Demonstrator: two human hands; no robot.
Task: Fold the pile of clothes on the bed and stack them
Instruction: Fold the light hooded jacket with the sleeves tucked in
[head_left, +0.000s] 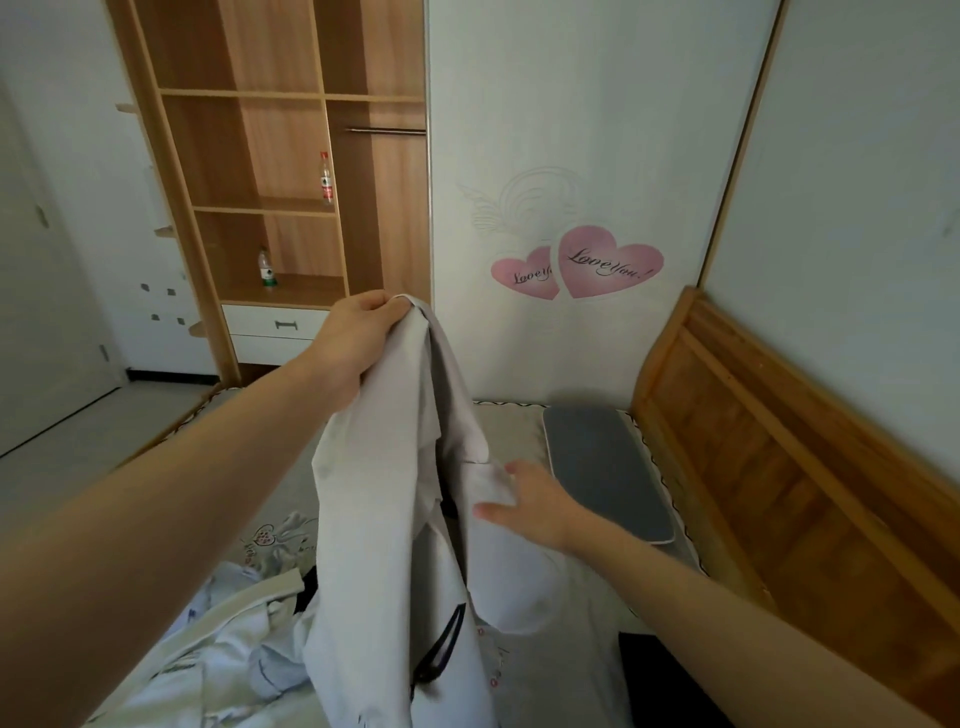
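Note:
My left hand (353, 343) grips the top of a pale grey garment (384, 519) and holds it up above the bed (519, 431). The cloth hangs down in long folds with a black loop near its lower part. My right hand (535, 506) reaches in from the right, fingers spread and fairly straight, touching a lighter patch of the same garment at mid-height. At the lower left lies a crumpled pile of light clothes (223, 649). A dark item (660, 675) lies on the bed at the lower right.
A grey cushion (608, 467) lies at the head of the bed beside the wooden bed frame (779, 467). A white wardrobe door with pink heart stickers (576, 265) stands behind. Open wooden shelves (270, 156) with two bottles stand at the back left.

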